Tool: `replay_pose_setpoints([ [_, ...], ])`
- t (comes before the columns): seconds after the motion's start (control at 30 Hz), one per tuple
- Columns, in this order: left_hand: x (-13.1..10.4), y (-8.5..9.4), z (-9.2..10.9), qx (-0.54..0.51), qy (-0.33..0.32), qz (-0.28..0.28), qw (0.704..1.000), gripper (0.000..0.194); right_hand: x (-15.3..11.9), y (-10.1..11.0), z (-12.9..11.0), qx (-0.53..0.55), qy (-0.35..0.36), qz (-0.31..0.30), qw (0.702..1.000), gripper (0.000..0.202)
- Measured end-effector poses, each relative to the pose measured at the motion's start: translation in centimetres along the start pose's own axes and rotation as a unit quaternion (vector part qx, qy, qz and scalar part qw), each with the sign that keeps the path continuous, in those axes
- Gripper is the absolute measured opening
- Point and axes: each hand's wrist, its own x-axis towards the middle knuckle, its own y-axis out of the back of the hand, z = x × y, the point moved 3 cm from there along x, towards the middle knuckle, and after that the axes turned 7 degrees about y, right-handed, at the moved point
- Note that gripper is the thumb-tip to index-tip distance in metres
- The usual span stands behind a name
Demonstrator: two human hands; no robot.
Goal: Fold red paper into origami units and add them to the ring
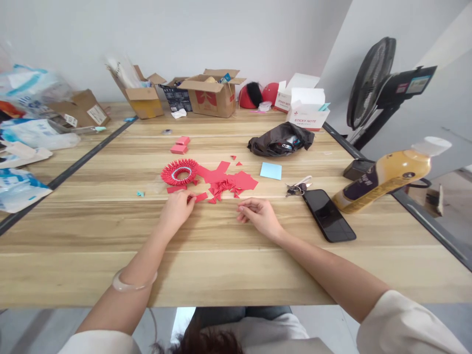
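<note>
My left hand [178, 209] pinches one end of a small red paper strip [201, 197], just below a round red folded-paper ring [179, 172] with a pale blue inner edge. Flat red paper sheets [216, 174] lie to the right of the ring. On and in front of them is a loose pile of small folded red pieces [224, 186]. To the right of that pile, my right hand [259, 215] hovers near the tabletop with its fingers loosely curled and slightly apart, nothing visible between them.
Behind are two red paper blocks [179, 148] and a black bag [280, 140]. A blue note pad [271, 171], keys [298, 189], a phone [329, 216] and a tilted bottle [383, 177] stand or lie right. Cardboard boxes [214, 101] line the wall; a fan [372, 83] is at right.
</note>
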Motion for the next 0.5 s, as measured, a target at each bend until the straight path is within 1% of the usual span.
replay_pose_setpoints([
  [0.03, -0.1, 0.2, 0.4, -0.015, 0.008, 0.004, 1.000, 0.016, -0.1, -0.1, -0.1, -0.005, 0.001, -0.006, 1.000, 0.025],
  [0.1, -0.5, 0.7, 1.4, -0.062, 0.031, 0.033, 0.997, 0.015, -0.3, -0.4, -0.3, -0.009, 0.002, -0.021, 1.000, 0.024],
  [0.13, -0.8, 0.8, 2.1, -0.105, 0.047, 0.042, 0.993, 0.015, -0.5, -0.6, -0.4, -0.010, 0.001, -0.031, 0.999, 0.024],
  [0.2, -1.6, 0.7, 3.6, -0.212, 0.078, 0.031, 0.974, 0.015, -0.8, -1.1, -0.7, -0.007, -0.002, -0.055, 0.998, 0.025],
  [0.27, -2.6, 0.2, 5.4, -0.329, 0.082, -0.024, 0.940, 0.014, -1.1, -1.5, -0.9, 0.001, 0.006, -0.063, 0.998, 0.029],
  [0.33, -3.6, -0.4, 7.1, -0.394, 0.072, -0.096, 0.911, 0.015, -1.3, -1.9, -1.1, 0.002, 0.015, -0.069, 0.997, 0.031],
  [0.4, -4.3, -0.8, 8.1, -0.441, 0.069, -0.170, 0.879, 0.016, -1.3, -2.0, -1.1, -0.005, 0.022, -0.065, 0.998, 0.029],
  [0.43, -4.6, -0.8, 8.4, -0.455, 0.070, -0.188, 0.868, 0.016, -1.3, -1.9, -1.1, -0.007, 0.024, -0.063, 0.998, 0.028],
  [0.5, -4.8, -0.8, 8.6, -0.468, 0.072, -0.206, 0.856, 0.017, -1.2, -1.9, -1.1, -0.006, 0.030, -0.061, 0.998, 0.028],
])
